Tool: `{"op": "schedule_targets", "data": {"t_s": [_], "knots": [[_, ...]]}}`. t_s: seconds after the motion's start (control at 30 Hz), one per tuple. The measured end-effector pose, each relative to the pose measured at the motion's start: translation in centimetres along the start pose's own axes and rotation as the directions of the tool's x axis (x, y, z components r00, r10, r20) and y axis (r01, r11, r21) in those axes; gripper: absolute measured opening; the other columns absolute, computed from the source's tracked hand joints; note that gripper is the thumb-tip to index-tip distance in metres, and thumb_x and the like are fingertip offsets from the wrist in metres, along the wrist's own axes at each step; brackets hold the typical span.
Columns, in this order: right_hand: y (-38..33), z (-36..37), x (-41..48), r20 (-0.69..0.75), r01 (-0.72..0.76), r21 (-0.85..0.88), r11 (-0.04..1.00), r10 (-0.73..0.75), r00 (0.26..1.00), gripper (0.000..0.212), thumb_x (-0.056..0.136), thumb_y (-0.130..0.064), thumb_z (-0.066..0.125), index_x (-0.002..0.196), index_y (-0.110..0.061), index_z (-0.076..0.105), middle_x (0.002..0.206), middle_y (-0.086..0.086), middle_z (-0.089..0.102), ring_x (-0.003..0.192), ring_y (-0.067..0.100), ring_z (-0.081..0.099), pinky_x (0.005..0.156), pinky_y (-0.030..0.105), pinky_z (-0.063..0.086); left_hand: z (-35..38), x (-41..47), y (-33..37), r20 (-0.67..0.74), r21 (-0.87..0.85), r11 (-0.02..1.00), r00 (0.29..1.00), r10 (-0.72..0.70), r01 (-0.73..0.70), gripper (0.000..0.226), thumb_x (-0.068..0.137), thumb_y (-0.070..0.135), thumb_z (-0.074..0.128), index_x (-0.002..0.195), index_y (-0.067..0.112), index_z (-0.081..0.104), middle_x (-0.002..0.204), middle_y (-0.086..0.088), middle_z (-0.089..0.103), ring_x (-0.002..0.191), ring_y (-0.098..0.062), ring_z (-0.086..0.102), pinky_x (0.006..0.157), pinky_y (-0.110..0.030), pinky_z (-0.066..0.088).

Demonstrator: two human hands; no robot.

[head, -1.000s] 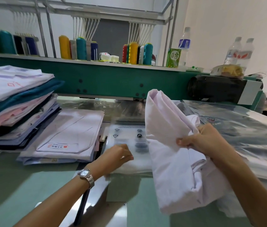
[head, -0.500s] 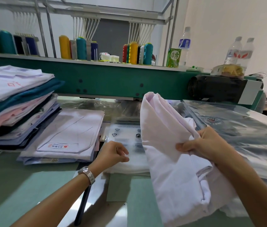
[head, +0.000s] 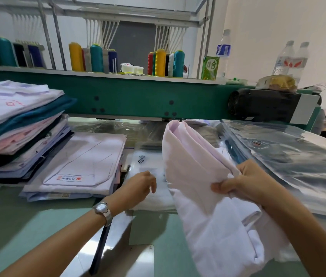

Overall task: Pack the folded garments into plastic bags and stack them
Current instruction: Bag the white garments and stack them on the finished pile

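Partly, the garment [head: 194,176] in the right hand [head: 244,182] hides the plastic bag [head: 148,160].

Two hands were at work — the left hand [head: 138,186] and the right hand [head: 246,182] — with one wristwatch [head: 102,209] on a wrist. I counted one folded pale garment [head: 190,172] held up, two stacks of folded garments — a tall stack [head: 18,120], a low stack [head: 82,162] — one pile of bagged garments [head: 298,166], three water bottles [head: 223,47], one green carton [head: 210,67], one black fan housing [head: 258,104] and three clusters of thread cones [head: 96,57].
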State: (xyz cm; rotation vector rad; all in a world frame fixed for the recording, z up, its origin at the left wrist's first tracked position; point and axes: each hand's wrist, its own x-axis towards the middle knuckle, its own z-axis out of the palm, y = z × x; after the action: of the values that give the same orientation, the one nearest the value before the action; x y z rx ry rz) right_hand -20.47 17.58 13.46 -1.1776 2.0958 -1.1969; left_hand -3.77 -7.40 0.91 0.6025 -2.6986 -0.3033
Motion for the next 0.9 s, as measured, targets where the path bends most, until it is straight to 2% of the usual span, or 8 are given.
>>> {"op": "schedule_targets", "data": {"t_s": [0.07, 0.13, 0.23, 0.33, 0.43, 0.57, 0.77, 0.9], "knots": [[0.2, 0.1, -0.2, 0.010, 0.008, 0.014, 1.000, -0.008, 1.000, 0.022, 0.064, 0.000, 0.082, 0.048, -0.011, 0.072, 0.049, 0.000, 0.061, 0.041, 0.009, 0.051, 0.045, 0.016, 0.040, 0.5, -0.2, -0.3, 0.050, 0.113, 0.984, 0.990, 0.132, -0.137, 0.026, 0.097, 0.005, 0.051, 0.113, 0.015, 0.070, 0.123, -0.002, 0.062, 0.116, -0.018, 0.054, 0.103, -0.029, 0.042], [0.3, 0.3, -0.4, 0.031, 0.031, -0.003, 1.000, -0.031, 0.999, 0.025, 0.064, 0.001, 0.082, 0.045, -0.011, 0.069, 0.045, -0.003, 0.057, 0.038, 0.007, 0.048, 0.042, 0.015, 0.037, 0.5, -0.5, -0.6, 0.122, 0.181, 0.962, 0.975, 0.184, -0.204, 0.032, 0.100, 0.022, 0.054, 0.131, 0.017, 0.061, 0.137, 0.001, 0.057, 0.127, -0.016, 0.048, 0.110, -0.028, 0.036], [0.5, 0.8, -0.8, 0.091, 0.083, -0.046, 0.996, -0.078, 0.993, 0.032, 0.064, -0.001, 0.082, 0.040, -0.014, 0.066, 0.043, -0.006, 0.053, 0.038, 0.006, 0.044, 0.044, 0.015, 0.034, -0.1, -0.8, -0.7, 0.041, 0.192, 0.941, 0.961, 0.275, -0.278, 0.042, 0.091, 0.028, 0.067, 0.131, 0.017, 0.061, 0.134, 0.003, 0.061, 0.117, -0.016, 0.057, 0.102, -0.029, 0.044], [1.0, 1.4, -1.2, 0.117, 0.109, -0.030, 0.994, -0.105, 0.988, 0.023, 0.065, 0.000, 0.083, 0.048, -0.009, 0.069, 0.051, -0.001, 0.053, 0.048, 0.012, 0.047, 0.049, 0.020, 0.037, -1.2, -0.7, -0.2, 0.005, 0.091, 0.987, 0.991, 0.131, -0.131, 0.046, 0.086, 0.025, 0.073, 0.128, 0.011, 0.060, 0.128, -0.006, 0.063, 0.106, -0.024, 0.061, 0.093, -0.034, 0.051], [1.7, 2.0, -1.4, 0.153, 0.121, 0.021, 0.992, -0.123, 0.981, 0.015, 0.066, 0.001, 0.083, 0.057, -0.004, 0.072, 0.059, 0.003, 0.058, 0.057, 0.014, 0.052, 0.057, 0.026, 0.041, -1.9, -0.3, 0.3, -0.003, 0.009, 0.993, 0.993, -0.115, 0.115, 0.039, 0.088, 0.014, 0.065, 0.123, -0.001, 0.059, 0.121, -0.020, 0.062, 0.113, -0.036, 0.057, 0.098, -0.042, 0.045], [2.5, 2.7, -1.7, 0.157, 0.123, 0.069, 0.990, -0.132, 0.979, 0.010, 0.069, 0.001, 0.081, 0.075, 0.005, 0.074, 0.070, 0.008, 0.064, 0.065, 0.017, 0.057, 0.063, 0.030, 0.045, -3.0, 0.3, 0.3, -0.010, -0.007, 0.985, 0.985, -0.174, 0.174, 0.036, 0.090, 0.005, 0.059, 0.124, -0.004, 0.057, 0.125, -0.022, 0.059, 0.119, -0.037, 0.053, 0.100, -0.038, 0.038], [2.8, 2.3, -1.3, 0.148, 0.133, -0.028, 0.991, -0.127, 0.981, 0.005, 0.069, -0.002, 0.080, 0.073, -0.003, 0.076, 0.067, 0.006, 0.066, 0.061, 0.015, 0.058, 0.060, 0.027, 0.045, -4.4, 1.2, 0.8, -0.047, -0.428, 0.904, 0.999, -0.009, -0.012, 0.030, 0.090, 0.008, 0.068, 0.118, 0.017, 0.062, 0.112, 0.005, 0.064, 0.108, -0.019, 0.062, 0.092, -0.047, 0.054], [2.2, 1.9, -0.7, 0.189, 0.157, -0.158, 0.975, -0.127, 0.974, 0.019, 0.067, -0.007, 0.081, 0.055, -0.018, 0.072, 0.054, -0.007, 0.058, 0.049, 0.008, 0.051, 0.051, 0.020, 0.039, -6.0, 1.6, 1.6, 0.091, -0.598, 0.801, 0.995, 0.048, 0.016, 0.067, 0.091, 0.018, 0.070, 0.149, 0.024, 0.037, 0.139, 0.004, 0.055, 0.127, -0.012, 0.053, 0.101, -0.042, 0.050]]}}
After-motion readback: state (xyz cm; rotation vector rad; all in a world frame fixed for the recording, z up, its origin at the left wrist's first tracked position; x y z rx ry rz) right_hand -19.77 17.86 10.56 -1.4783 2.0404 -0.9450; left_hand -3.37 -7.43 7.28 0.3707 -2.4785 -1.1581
